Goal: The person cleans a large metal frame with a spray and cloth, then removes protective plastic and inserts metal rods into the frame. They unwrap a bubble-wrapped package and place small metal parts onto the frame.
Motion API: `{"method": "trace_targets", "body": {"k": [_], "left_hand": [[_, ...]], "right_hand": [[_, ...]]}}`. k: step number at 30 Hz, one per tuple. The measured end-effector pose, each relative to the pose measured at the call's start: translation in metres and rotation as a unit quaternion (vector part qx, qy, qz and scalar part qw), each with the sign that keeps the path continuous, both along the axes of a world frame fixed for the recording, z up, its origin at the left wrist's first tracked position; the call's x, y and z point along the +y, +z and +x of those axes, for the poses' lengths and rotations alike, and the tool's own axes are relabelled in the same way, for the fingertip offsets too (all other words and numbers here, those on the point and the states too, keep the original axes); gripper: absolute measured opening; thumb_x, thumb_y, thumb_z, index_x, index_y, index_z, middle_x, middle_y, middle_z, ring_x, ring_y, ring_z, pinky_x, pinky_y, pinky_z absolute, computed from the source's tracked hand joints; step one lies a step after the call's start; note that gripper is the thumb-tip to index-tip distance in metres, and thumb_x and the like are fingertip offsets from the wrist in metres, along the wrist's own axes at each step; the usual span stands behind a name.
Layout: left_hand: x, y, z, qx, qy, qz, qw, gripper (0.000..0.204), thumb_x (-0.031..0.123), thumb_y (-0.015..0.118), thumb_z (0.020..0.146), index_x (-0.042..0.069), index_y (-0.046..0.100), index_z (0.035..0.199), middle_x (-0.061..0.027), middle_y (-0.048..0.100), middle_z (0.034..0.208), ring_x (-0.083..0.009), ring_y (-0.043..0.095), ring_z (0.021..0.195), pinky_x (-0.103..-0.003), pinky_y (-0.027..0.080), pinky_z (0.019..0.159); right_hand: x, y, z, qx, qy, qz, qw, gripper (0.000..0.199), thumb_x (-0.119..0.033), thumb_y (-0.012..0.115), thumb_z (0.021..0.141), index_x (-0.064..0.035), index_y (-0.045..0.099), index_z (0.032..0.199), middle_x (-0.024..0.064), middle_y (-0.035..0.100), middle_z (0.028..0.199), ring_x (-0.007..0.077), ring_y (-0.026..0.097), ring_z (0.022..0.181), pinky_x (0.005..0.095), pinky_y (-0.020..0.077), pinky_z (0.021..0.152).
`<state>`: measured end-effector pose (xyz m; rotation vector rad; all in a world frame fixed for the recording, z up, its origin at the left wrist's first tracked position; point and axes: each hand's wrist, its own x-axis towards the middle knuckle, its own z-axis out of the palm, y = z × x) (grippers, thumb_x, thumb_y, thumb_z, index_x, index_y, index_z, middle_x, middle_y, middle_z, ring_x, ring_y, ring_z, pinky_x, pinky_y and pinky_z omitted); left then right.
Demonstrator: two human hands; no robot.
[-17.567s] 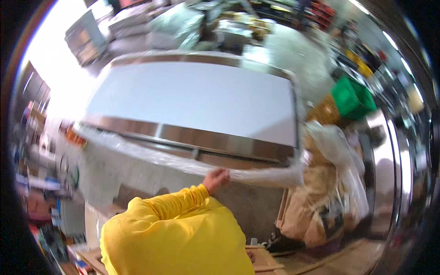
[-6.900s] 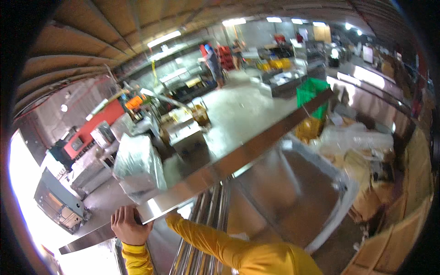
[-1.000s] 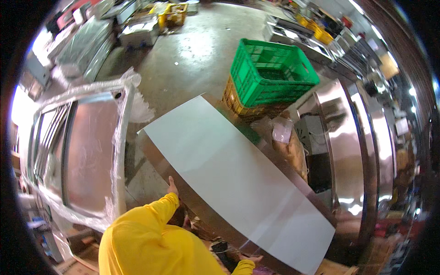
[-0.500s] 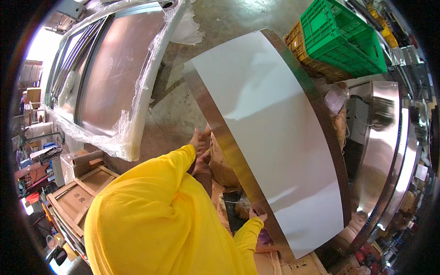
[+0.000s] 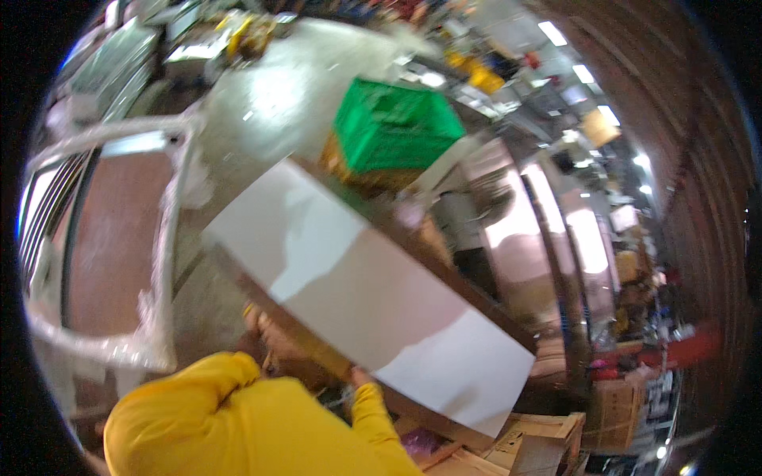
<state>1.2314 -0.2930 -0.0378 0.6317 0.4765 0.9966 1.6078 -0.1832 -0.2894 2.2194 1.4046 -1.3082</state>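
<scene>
White-faced metal panel (image 5: 373, 305) slantwise before the body, green crate (image 5: 397, 131) beyond its far end; right hand (image 5: 362, 376), fingers closed on near long edge; left hand (image 5: 254, 333) blurred near that edge, grip unclear

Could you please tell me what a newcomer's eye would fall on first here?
Probably the long white-faced panel slanting across the middle, with the right hand at its near edge. Next, perhaps the bright green crate beyond it, then the person's yellow top at the lower left.
</scene>
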Motion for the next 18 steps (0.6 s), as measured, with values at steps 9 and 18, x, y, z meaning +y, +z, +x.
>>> {"method": "trace_targets", "body": {"k": [9,18], "left_hand": [[-0.115,-0.048,-0.049,0.562,-0.004,-0.139,0.815,0.067,0.066,0.043,0.094,0.006,0.066,0.114,-0.0145,0.069,0.108,-0.0312,0.064,0.101,-0.043,0.052,0.085],[-0.334,-0.111,-0.075,0.603,0.190,-0.359,0.687,0.062,0.060,0.046,0.094,0.004,0.069,0.110,-0.0156,0.070,0.106,-0.0331,0.065,0.101,-0.045,0.052,0.087]], "right_hand": [[-0.074,0.000,-0.147,0.001,0.316,-0.081,0.945,0.073,-0.063,0.054,0.091,0.0030,0.065,0.121,0.0263,0.061,0.128,0.0396,0.063,0.112,0.0462,0.0487,0.094],[-0.061,0.074,-0.331,0.025,0.651,0.022,0.758,0.071,-0.063,0.053,0.092,0.0033,0.067,0.115,0.0256,0.064,0.121,0.0393,0.064,0.108,0.0462,0.0494,0.092]]}}
